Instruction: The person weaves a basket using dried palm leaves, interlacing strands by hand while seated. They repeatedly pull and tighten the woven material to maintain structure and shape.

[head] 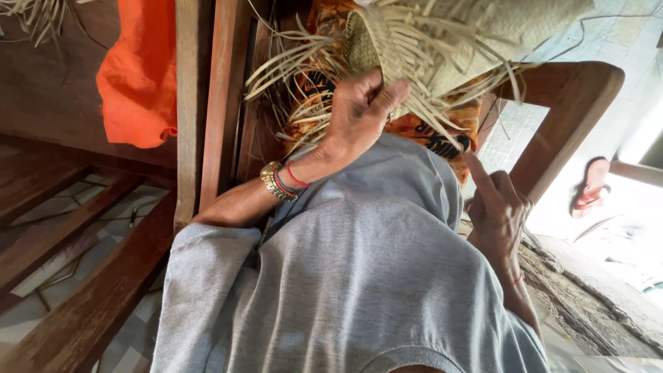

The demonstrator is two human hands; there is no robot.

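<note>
From my remote seat I saw the head camera tipped steeply down the wearer's own body, so that a grey T-shirt (359,276) filled the lower middle of the view. The left hand (362,110) reached up and away from the chest, fingers curled closed around the frayed edge of a woven straw piece (442,34) near the top of the frame. The thumb pressed against the weave, and loose pale strips (290,62) fanned out on either side of the grip. On that wrist sat a gold-coloured watch (271,181) with red and dark thread bands (293,177) just beside it. Under the straw lay an orange patterned cloth (442,135) across the lap.

The right hand (498,211) held nothing. It hung loosely open to the right of the shirt, index finger pointing up towards the orange cloth, the other fingers half bent. It was near a curved wooden chair arm (566,117) but I could not tell whether it touched. A thin red thread (516,280) circled that wrist.

To the left stood dark wooden slats (186,110), with a bright orange fabric (138,76) hanging over them. A red sandal (592,183) lay on the sunlit floor far right.
</note>
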